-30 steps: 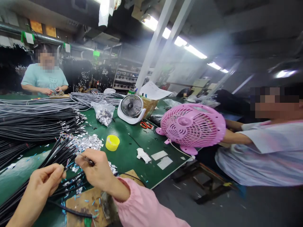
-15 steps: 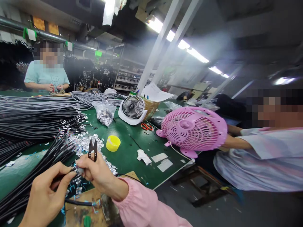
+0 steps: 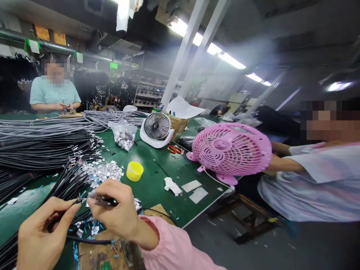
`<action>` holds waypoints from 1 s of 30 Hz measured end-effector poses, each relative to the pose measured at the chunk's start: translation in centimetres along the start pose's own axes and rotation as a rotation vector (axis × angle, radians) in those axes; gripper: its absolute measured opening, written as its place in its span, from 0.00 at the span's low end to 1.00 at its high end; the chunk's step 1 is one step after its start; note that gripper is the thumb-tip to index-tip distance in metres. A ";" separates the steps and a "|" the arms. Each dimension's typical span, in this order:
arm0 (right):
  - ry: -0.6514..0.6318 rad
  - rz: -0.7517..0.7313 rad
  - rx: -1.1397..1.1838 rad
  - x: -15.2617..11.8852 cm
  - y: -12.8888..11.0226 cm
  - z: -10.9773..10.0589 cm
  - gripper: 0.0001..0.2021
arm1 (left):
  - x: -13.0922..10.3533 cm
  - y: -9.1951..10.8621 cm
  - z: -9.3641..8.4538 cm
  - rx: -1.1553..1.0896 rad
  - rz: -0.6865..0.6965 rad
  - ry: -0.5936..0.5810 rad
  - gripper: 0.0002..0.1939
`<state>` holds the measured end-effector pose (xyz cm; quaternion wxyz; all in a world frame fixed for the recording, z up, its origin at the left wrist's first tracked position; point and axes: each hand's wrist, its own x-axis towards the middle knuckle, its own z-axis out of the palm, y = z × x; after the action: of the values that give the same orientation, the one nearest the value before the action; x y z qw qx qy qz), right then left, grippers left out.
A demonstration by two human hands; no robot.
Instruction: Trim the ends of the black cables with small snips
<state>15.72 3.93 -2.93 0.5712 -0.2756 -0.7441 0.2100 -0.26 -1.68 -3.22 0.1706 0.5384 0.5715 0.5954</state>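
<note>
My left hand is closed, pinching a black cable near its stripped end, where thin coloured wires stick out. Beside those wires, my right hand is closed around dark thread snips, which lie sideways in the palm. Something pale and silvery blurs at its fingertips; I cannot tell what. Below the hands, another black cable with blue and red wire ends crosses a worn wooden board. Silver foil scraps are heaped just beyond, next to a bundle of black cables.
On the green table stand a yellow tub, a white fan and a pink fan. Orange-handled scissors and a plastic bag lie farther back. One person sits at right, another across the table.
The snips have turned from pointing upright to lying sideways in my right hand. Both hands have shifted slightly, and coloured wires now show at the cable end.
</note>
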 end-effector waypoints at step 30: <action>-0.183 0.494 0.324 1.5 -0.7 -0.4 0.11 | -0.9 1.5 0.5 -0.060 -0.229 -0.108 0.17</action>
<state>15.69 4.37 -1.24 0.4702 -0.3335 -0.6596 0.4823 1.09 -2.66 -2.43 0.2839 0.4957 0.6010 0.5591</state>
